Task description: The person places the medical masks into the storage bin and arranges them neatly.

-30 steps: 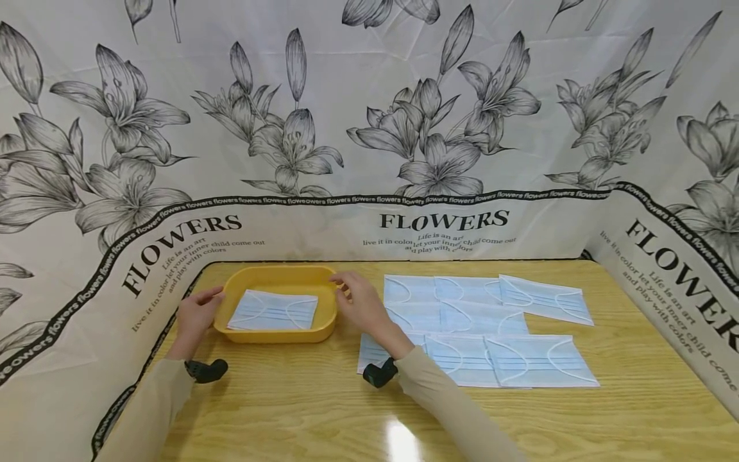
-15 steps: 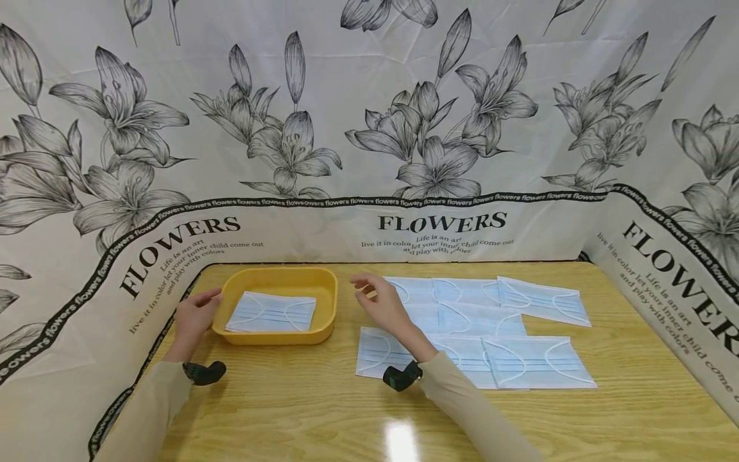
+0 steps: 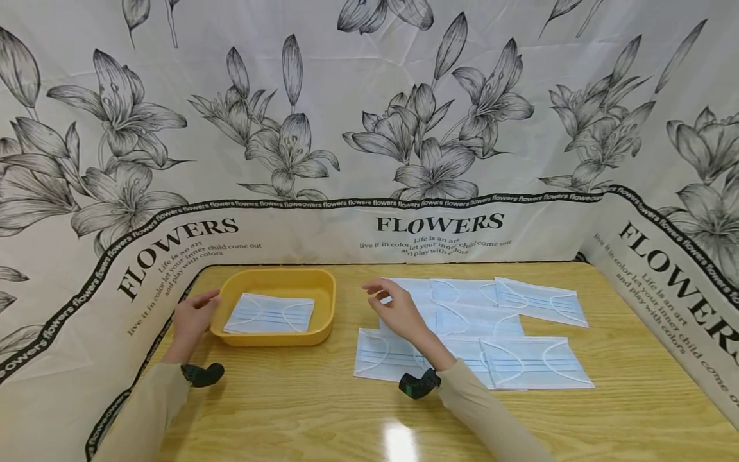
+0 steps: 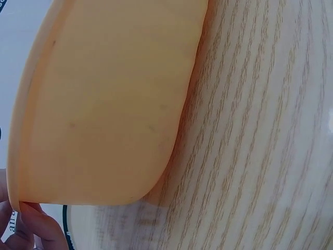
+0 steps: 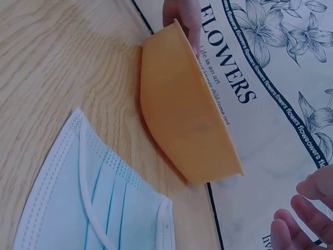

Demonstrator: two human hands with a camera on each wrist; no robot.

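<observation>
On bench: left hand (image 3: 193, 319) grips tray (image 3: 276, 280) rim; right hand (image 3: 398, 312) open, empty, above masks (image 3: 479, 308).
Pinch only your nearest mask's edge.

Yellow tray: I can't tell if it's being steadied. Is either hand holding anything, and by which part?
The left hand holds the yellow tray by its left rim. The right hand holds nothing, hovering above the face masks.
</observation>
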